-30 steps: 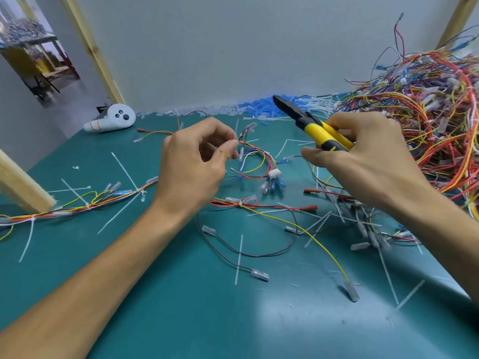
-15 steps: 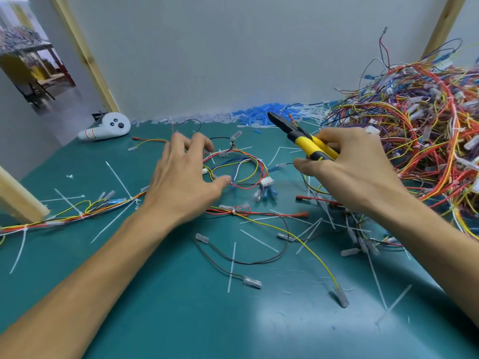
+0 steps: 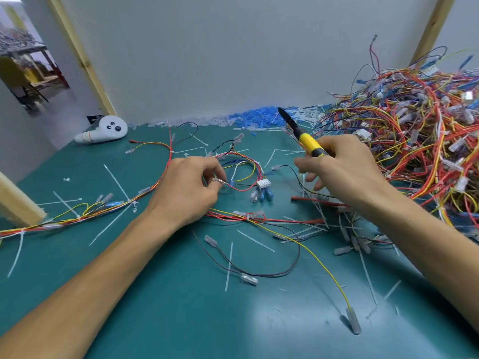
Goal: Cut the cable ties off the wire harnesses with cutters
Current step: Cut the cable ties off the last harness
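On the green table (image 3: 155, 307), the left hand (image 3: 185, 193) pinched a thin wire of a small looped harness (image 3: 263, 183). The right hand (image 3: 344, 177) gripped yellow cutters (image 3: 309, 145), blades clear of it. The wires looked light and floppy, best pinched close to the cut.

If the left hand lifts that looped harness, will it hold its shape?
Probably floppy: the looped harness lies in slack thin-wire curves. Likely light: the left hand pinches it with fingertips. Its white connector would probably dangle.
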A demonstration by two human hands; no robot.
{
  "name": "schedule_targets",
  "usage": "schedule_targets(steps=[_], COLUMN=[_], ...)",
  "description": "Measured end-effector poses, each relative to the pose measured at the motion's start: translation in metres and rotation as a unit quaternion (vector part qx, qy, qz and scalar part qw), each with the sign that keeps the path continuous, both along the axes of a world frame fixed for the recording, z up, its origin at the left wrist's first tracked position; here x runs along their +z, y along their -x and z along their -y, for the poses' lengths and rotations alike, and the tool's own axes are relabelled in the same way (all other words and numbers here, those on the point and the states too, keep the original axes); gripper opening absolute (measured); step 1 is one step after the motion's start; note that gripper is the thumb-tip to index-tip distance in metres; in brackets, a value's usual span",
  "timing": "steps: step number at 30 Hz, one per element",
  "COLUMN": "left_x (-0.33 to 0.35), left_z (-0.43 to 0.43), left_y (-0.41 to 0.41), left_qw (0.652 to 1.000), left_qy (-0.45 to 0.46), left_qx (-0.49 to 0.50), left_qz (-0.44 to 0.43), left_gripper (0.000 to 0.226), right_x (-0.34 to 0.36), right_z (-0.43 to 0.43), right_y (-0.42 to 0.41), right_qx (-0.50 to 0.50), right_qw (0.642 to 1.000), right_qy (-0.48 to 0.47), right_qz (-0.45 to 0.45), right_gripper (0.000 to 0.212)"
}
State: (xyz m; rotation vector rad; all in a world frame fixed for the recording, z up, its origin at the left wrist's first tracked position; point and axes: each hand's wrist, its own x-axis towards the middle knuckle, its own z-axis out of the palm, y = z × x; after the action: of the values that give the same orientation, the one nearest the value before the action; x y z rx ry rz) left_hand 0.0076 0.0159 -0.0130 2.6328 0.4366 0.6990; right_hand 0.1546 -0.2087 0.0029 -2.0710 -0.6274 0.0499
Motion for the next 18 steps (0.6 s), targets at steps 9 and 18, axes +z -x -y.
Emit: schedule_targets(steps=[9,18], left_x=[0.015,0.015], left_z=[0.019,0.022], left_y=[0.004,0.008], left_qw=[0.962,0.942], left_qy=[0.174,0.143], left_qx=[-0.15,-0.258], left_qz=[0.145,0.158], left_gripper=[0.013,0.042], right_x=[-0.017,-0.013], right_z=[-0.013,-0.018], right_y=[0.015,0.015], right_qx=[0.039,0.064], right_qw=[0.989,0.984], right_qy=[0.083,0.137], right_qz=[0.117,0.094], right_gripper=[0.038,0.013])
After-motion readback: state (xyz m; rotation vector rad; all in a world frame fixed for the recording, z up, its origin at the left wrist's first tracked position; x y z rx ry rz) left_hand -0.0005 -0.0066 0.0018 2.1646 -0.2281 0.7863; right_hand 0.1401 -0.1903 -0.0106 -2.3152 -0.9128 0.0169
